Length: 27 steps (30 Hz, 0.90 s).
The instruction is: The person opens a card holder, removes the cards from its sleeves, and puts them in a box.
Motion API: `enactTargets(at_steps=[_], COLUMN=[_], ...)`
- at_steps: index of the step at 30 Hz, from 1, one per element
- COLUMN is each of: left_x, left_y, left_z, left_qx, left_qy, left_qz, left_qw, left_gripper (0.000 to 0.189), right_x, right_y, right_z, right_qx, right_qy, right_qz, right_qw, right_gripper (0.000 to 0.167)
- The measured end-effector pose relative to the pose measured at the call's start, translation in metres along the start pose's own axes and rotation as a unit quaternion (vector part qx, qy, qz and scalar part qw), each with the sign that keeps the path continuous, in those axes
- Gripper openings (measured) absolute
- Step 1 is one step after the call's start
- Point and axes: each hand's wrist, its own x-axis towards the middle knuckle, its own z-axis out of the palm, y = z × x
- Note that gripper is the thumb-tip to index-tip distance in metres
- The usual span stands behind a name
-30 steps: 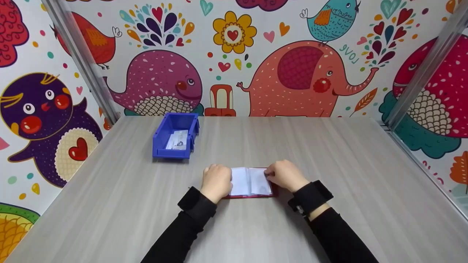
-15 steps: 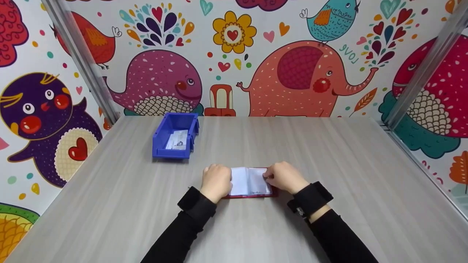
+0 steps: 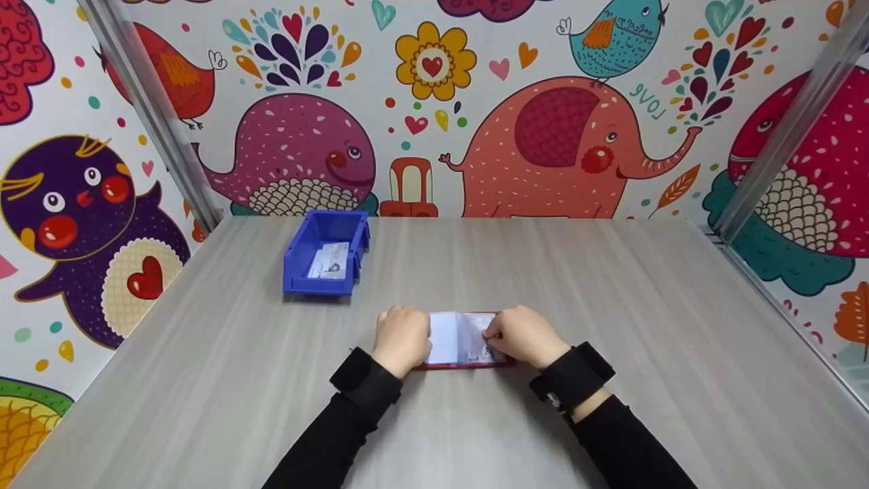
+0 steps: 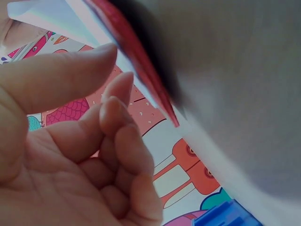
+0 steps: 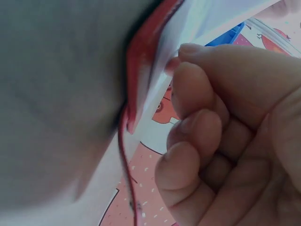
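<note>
A small red-covered card holder (image 3: 443,338) lies spread on the table with its pale, see-through sleeves facing up. My left hand (image 3: 402,338) grips its left side, the thumb on the pages in the left wrist view, the other fingers curled. At the right side, my right hand (image 3: 528,333) pinches a clear sleeve (image 3: 472,345) between thumb and index finger. Dark print shows through the sleeve's lower part. The right wrist view shows the red cover (image 5: 141,56) edge-on below the fingers, with a thin red strip (image 5: 126,165) running out from it.
A blue plastic bin (image 3: 319,285) with white printed cards (image 3: 330,260) inside stands behind and left of the hands. The pale wood-grain table (image 3: 611,285) meets a cartoon-printed wall at the back, with metal posts at both corners.
My right hand has shifted slightly left and toward me with the sleeve pinched. More dark print now shows on the right-hand side. The left hand stays in place.
</note>
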Motion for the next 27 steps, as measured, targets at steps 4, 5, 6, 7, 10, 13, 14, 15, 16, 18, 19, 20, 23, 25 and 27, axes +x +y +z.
enactTargets(at_steps=[4,5,6,7,10,13,14,15,16,18,19,20,23,25,27], left_x=[0.0,0.0,0.001,0.001,0.001,0.002,0.002,0.003,0.003,0.003,0.003,0.003,0.002,0.001,0.001], left_y=[0.0,0.0,0.0,0.0,0.001,0.003,0.004,0.006,0.007,0.011,0.013,0.016,0.022,0.027,0.031], left_z=[0.001,0.001,0.001,0.0,-0.002,-0.005,-0.007,-0.008,-0.009,-0.01,-0.011,-0.011,-0.01,-0.009,-0.008], left_qx=[0.002,0.002,0.002,0.002,0.003,-0.006,-0.011,-0.017,-0.023,-0.035,-0.04,-0.043,-0.051,-0.056,-0.063], left_qy=[0.0,-0.002,-0.003,-0.004,-0.008,-0.011,-0.011,-0.011,-0.011,-0.006,-0.002,0.001,0.014,0.024,0.031], left_qz=[0.002,0.001,0.001,0.002,0.001,-0.001,-0.002,-0.002,-0.001,0.006,0.01,0.017,0.039,0.054,0.066], left_qw=[1.0,1.0,1.0,1.0,1.0,0.9999,0.9999,0.9998,0.9997,0.9993,0.9991,0.9989,0.9978,0.9967,0.9953], left_gripper=[0.013,0.014,0.016,0.017,0.021,0.02,0.017,0.014,0.011,0.009,0.01,0.011,0.012,0.012,0.012], right_x=[-0.001,-0.001,-0.001,-0.001,0.0,0.0,0.0,0.0,0.001,0.001,0.001,0.001,0.0,0.0,0.0], right_y=[-0.003,-0.003,-0.004,-0.004,-0.004,-0.004,-0.004,-0.004,-0.004,-0.004,-0.004,-0.005,-0.004,-0.004,-0.004], right_z=[0.0,-0.001,-0.001,-0.001,-0.001,-0.001,-0.001,-0.001,-0.001,-0.001,-0.001,-0.001,-0.001,-0.001,-0.001], right_qx=[-0.008,-0.011,-0.012,-0.013,-0.015,-0.012,-0.011,-0.011,-0.01,-0.009,-0.008,-0.008,-0.007,-0.006,-0.005], right_qy=[0.007,0.007,0.007,0.007,0.002,-0.002,-0.004,-0.005,-0.005,-0.007,-0.006,-0.004,-0.001,0.001,-0.001], right_qz=[-0.003,-0.004,-0.003,-0.002,0.001,0.008,0.009,0.009,0.009,0.01,0.009,0.009,0.012,0.013,0.013], right_qw=[0.9999,0.9999,0.9999,0.9999,0.9999,0.9999,0.9999,0.9999,0.9999,0.9999,0.9999,0.9999,0.9999,0.9999,0.9999], right_gripper=[0.019,0.019,0.019,0.018,0.017,0.015,0.015,0.015,0.015,0.016,0.015,0.014,0.01,0.01,0.011])
